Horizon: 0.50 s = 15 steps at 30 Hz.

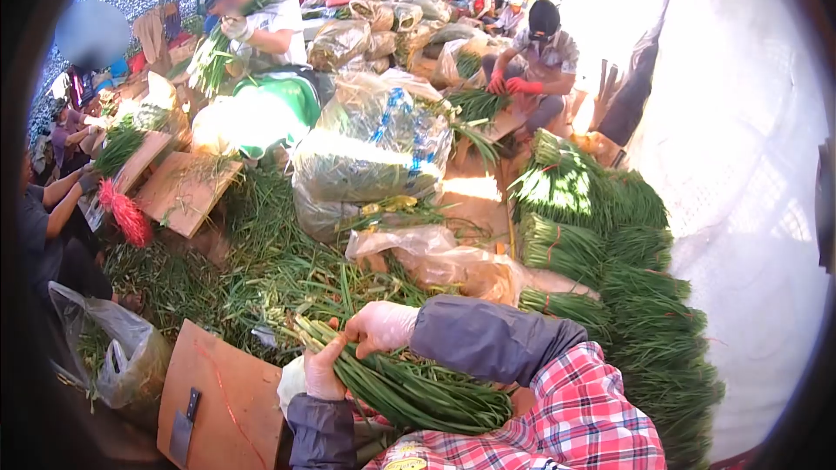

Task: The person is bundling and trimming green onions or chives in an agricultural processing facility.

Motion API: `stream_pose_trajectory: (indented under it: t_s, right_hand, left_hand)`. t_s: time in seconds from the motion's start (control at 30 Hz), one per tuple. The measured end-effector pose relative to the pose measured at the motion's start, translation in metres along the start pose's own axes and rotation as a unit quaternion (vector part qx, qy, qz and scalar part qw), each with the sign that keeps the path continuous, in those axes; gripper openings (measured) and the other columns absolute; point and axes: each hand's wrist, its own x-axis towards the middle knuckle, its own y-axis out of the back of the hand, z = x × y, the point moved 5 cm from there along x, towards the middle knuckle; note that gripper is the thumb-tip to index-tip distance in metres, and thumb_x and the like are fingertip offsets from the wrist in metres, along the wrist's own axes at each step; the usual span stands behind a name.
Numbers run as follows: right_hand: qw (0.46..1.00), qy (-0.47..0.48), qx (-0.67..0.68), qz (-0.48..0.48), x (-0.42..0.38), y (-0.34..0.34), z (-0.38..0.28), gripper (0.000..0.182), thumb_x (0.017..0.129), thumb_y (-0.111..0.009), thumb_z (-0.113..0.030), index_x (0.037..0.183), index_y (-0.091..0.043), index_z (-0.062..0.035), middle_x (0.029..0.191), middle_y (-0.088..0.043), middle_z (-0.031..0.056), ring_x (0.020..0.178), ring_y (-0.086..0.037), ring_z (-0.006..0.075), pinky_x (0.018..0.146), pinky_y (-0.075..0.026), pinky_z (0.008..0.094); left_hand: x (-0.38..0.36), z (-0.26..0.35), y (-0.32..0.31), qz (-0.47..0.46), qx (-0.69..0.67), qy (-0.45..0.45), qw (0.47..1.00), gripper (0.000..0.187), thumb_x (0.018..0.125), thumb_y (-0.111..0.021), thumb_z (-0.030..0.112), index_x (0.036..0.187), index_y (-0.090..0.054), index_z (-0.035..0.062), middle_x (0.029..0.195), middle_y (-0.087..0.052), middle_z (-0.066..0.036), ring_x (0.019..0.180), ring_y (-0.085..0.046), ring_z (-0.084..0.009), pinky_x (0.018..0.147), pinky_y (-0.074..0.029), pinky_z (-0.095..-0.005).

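Note:
A bunch of long green garlic chives (418, 393) lies across in front of me, its pale stem ends at the left and its leaves running to the lower right. My left hand (324, 372), in a thin pale glove, is closed round the bunch near the stem ends. Gloved in the same way, my right hand (383, 327) grips the bunch from above, close to the left one; some of its fingertips are hidden. A cleaver (184, 429) with a dark handle rests on a wooden board (228, 387) left of my hands. A thin red string (218, 367) trails over that board.
Tied chive bundles (644, 313) are stacked along the right, beside a white sheet (749, 209). Loose leaves (270, 283) cover the ground ahead. Filled plastic bags (370, 139) stand farther off. Other people work around, one in red gloves (522, 85). A clear bag (131, 365) sits at left.

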Motion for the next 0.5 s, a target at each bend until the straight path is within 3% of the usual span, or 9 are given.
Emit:
stream_pose_trajectory:
  t_s: [0.07,0.1,0.2,0.33,0.47,0.5]
  right_hand:
    - [0.998,0.041,-0.04,-0.027,0.003,-0.001,-0.001,0.025,0.071,-0.066,-0.019,0.092,-0.062,-0.0061,0.069,-0.061,0.0109,0.061,-0.06,0.0239,0.057,-0.046,0.0354]
    - [0.995,-0.007,-0.045,-0.091,-0.004,0.009,-0.015,0.023,0.072,-0.065,-0.02,0.091,-0.063,-0.0072,0.072,-0.062,0.0108,0.066,-0.061,0.026,0.059,-0.047,0.0377]
    - [0.958,0.035,-0.265,-0.108,0.006,0.006,-0.026,0.021,0.073,-0.061,-0.021,0.09,-0.064,-0.0095,0.072,-0.063,0.0094,0.068,-0.062,0.0273,0.059,-0.047,0.0373]
    - [0.916,0.093,-0.39,0.035,0.001,0.007,-0.046,0.014,0.065,-0.059,-0.017,0.072,-0.066,-0.0064,0.068,-0.063,0.0104,0.06,-0.063,0.0255,0.05,-0.048,0.0356]
    - [0.884,0.129,-0.411,0.182,-0.006,0.016,-0.062,0.01,0.062,-0.059,-0.017,0.063,-0.063,-0.0086,0.061,-0.059,0.0071,0.057,-0.062,0.0235,0.047,-0.047,0.035]
    - [0.879,0.14,-0.419,0.18,-0.004,0.015,-0.062,0.008,0.062,-0.059,-0.017,0.063,-0.062,-0.0093,0.06,-0.058,0.0067,0.056,-0.061,0.0229,0.047,-0.047,0.0348]
  left_hand:
    - [-0.002,0.003,-0.003,0.003,0.021,0.017,1.0,0.041,0.074,-0.061,0.004,0.112,-0.047,0.0007,0.095,-0.058,-0.012,0.084,-0.059,-0.024,0.075,-0.049,-0.0375]
    - [-0.007,0.006,-0.009,-0.006,0.029,0.028,0.999,0.039,0.074,-0.061,0.004,0.111,-0.047,0.0004,0.095,-0.057,-0.011,0.083,-0.059,-0.0237,0.074,-0.049,-0.0374]
    - [-0.007,0.005,-0.014,-0.048,0.045,0.044,0.997,0.036,0.075,-0.059,0.004,0.11,-0.048,-0.0009,0.095,-0.058,-0.011,0.082,-0.06,-0.0235,0.071,-0.051,-0.0378]
    - [0.0,-0.007,0.0,-0.035,-0.03,0.094,0.994,0.035,0.078,-0.056,0.001,0.112,-0.049,-0.0021,0.101,-0.059,-0.013,0.088,-0.061,-0.0267,0.074,-0.052,-0.0398]
    - [0.005,0.001,0.004,-0.082,0.062,0.078,0.992,0.034,0.08,-0.058,0.005,0.113,-0.052,0.0,0.101,-0.061,-0.009,0.089,-0.061,-0.0182,0.075,-0.051,-0.0322]
    - [-0.005,0.009,-0.018,-0.062,0.002,0.069,0.996,0.033,0.08,-0.057,0.004,0.112,-0.052,0.0006,0.098,-0.061,-0.008,0.086,-0.061,-0.019,0.074,-0.051,-0.0324]
